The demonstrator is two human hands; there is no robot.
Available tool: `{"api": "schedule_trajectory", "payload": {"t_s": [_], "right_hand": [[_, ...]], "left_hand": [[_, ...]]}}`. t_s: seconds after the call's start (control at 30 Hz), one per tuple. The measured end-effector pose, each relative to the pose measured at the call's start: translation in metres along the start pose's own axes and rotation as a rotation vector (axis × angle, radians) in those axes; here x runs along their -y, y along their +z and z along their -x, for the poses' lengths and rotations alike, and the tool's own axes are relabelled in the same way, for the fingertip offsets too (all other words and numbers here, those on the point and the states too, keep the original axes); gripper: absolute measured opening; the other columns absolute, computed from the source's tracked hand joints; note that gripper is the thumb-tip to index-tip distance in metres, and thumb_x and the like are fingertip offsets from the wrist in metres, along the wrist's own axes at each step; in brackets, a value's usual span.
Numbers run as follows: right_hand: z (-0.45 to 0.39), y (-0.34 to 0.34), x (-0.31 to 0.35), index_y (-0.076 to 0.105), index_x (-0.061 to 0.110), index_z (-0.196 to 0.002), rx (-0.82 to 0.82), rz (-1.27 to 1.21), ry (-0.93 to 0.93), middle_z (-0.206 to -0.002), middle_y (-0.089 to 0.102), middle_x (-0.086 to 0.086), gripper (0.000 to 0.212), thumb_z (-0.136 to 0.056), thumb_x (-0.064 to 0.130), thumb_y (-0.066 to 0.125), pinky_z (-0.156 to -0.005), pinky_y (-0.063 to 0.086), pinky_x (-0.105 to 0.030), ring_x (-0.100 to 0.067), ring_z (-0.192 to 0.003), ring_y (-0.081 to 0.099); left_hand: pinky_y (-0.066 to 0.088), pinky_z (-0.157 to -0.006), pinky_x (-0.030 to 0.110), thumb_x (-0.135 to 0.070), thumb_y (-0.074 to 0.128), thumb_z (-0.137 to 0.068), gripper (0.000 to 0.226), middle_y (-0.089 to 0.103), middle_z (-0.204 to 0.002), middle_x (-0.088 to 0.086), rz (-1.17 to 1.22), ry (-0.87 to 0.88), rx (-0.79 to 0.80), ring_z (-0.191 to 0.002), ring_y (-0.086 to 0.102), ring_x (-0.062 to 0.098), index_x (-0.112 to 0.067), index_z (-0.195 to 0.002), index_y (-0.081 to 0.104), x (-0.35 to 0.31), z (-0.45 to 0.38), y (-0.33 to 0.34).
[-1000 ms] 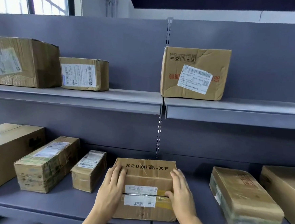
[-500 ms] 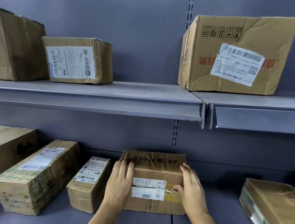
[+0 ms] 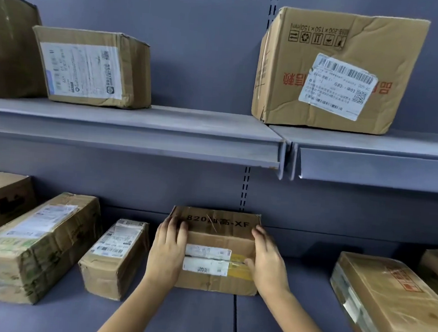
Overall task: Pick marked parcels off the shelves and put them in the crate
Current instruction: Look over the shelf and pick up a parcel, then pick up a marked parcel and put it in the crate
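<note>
Holding one brown parcel (image 3: 216, 249) from both sides, the person is at the start of a pick. The parcel sits flat on the lower shelf (image 3: 195, 321), at about 6 o'clock in the view, with black writing on its top and two white labels across its tape. The left hand (image 3: 167, 253) lies along the parcel's left side, at 9 o'clock from it, fingers straight and close together, reaching over the top edge. The right hand (image 3: 266, 261) presses the right side, at 3 o'clock from it, with the thumb on the yellow tape and the fingers straight on top.

The parcel looks like it is not lifted yet; its bottom seems to rest on the shelf. So the job for this one is mostly left: lift it, carry it, and put it in the crate. No crate shows here, so I cannot tell how many parcels are in it.

More boxes wait. A small labelled box (image 3: 113, 257) sits just beside the left hand at 9 o'clock. A big box (image 3: 333, 70) stands on the upper shelf (image 3: 137, 122) at 1 o'clock. I cannot tell which of these are marked.
</note>
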State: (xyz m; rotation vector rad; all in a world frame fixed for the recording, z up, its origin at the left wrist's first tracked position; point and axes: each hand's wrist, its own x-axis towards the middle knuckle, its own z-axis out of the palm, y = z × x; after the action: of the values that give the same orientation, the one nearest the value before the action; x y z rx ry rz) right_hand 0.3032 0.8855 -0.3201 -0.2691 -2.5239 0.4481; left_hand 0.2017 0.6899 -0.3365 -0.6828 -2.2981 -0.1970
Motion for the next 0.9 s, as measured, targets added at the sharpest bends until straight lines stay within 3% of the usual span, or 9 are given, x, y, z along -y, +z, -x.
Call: {"api": "schedule_trajectory", "payload": {"t_s": [0.07,0.17,0.37,0.5,0.7,0.83,0.9], "right_hand": [[0.000,-0.014,0.004,0.025,0.012,-0.145,0.085,-0.007,0.012,-0.155,0.018,0.000,0.077,-0.081,0.018,0.068,-0.112,0.021,-0.022,-0.016,-0.142,0.021],[0.007,-0.035,0.006,0.015,0.015,-0.148,0.153,-0.056,0.003,-0.157,0.010,0.001,0.085,-0.082,0.024,0.068,-0.111,0.020,-0.022,-0.014,-0.143,0.018],[0.061,-0.068,-0.019,0.008,0.018,-0.149,0.171,-0.094,0.007,-0.157,0.000,0.006,0.081,-0.088,0.028,0.060,-0.114,0.013,-0.023,-0.009,-0.144,0.002],[0.100,-0.095,-0.043,0.011,0.019,-0.149,0.245,-0.057,0.029,-0.157,-0.002,0.006,0.075,-0.090,0.030,0.057,-0.116,0.014,-0.027,-0.009,-0.144,-0.005],[0.152,-0.148,-0.087,0.024,0.013,-0.145,0.225,-0.083,-0.020,-0.157,0.010,0.000,0.066,-0.090,0.025,0.058,-0.113,0.004,-0.021,-0.012,-0.145,0.000],[0.177,-0.182,-0.119,0.026,0.014,-0.145,0.236,-0.088,0.036,-0.157,0.011,0.001,0.066,-0.089,0.026,0.059,-0.114,0.009,-0.024,-0.012,-0.145,0.002],[0.188,-0.197,-0.130,0.023,0.017,-0.146,0.252,-0.083,0.046,-0.157,0.010,0.004,0.066,-0.090,0.027,0.057,-0.116,0.012,-0.026,-0.011,-0.145,0.001]], "left_hand": [[0.052,-0.082,0.054,0.011,0.074,-0.039,0.079,0.061,-0.111,0.031,-0.003,-0.015,0.080,-0.103,0.060,0.048,0.003,-0.111,0.043,0.000,-0.001,-0.010],[0.051,-0.078,0.059,0.006,0.078,-0.030,0.083,0.060,-0.115,0.030,0.032,-0.045,0.176,-0.104,0.059,0.049,0.004,-0.108,0.049,-0.004,-0.002,-0.028],[0.047,-0.082,0.059,-0.017,0.087,-0.024,0.099,0.061,-0.112,0.030,0.019,0.038,0.188,-0.106,0.060,0.046,0.000,-0.112,0.046,-0.045,0.016,-0.065],[0.046,-0.079,0.062,-0.013,0.089,-0.026,0.097,0.060,-0.114,0.033,0.084,0.064,0.246,-0.106,0.058,0.050,0.004,-0.113,0.050,-0.091,0.035,-0.081],[0.043,-0.083,0.064,-0.006,0.087,-0.039,0.087,0.056,-0.119,0.034,0.208,0.067,0.277,-0.110,0.055,0.052,0.012,-0.117,0.054,-0.182,0.076,-0.111],[0.051,-0.081,0.057,-0.014,0.089,-0.036,0.089,0.061,-0.115,0.029,0.232,0.095,0.301,-0.104,0.060,0.046,0.009,-0.115,0.056,-0.234,0.094,-0.126],[0.048,-0.086,0.057,-0.011,0.085,-0.045,0.083,0.058,-0.121,0.029,0.283,0.095,0.297,-0.109,0.058,0.047,0.009,-0.119,0.054,-0.251,0.101,-0.131]]}}
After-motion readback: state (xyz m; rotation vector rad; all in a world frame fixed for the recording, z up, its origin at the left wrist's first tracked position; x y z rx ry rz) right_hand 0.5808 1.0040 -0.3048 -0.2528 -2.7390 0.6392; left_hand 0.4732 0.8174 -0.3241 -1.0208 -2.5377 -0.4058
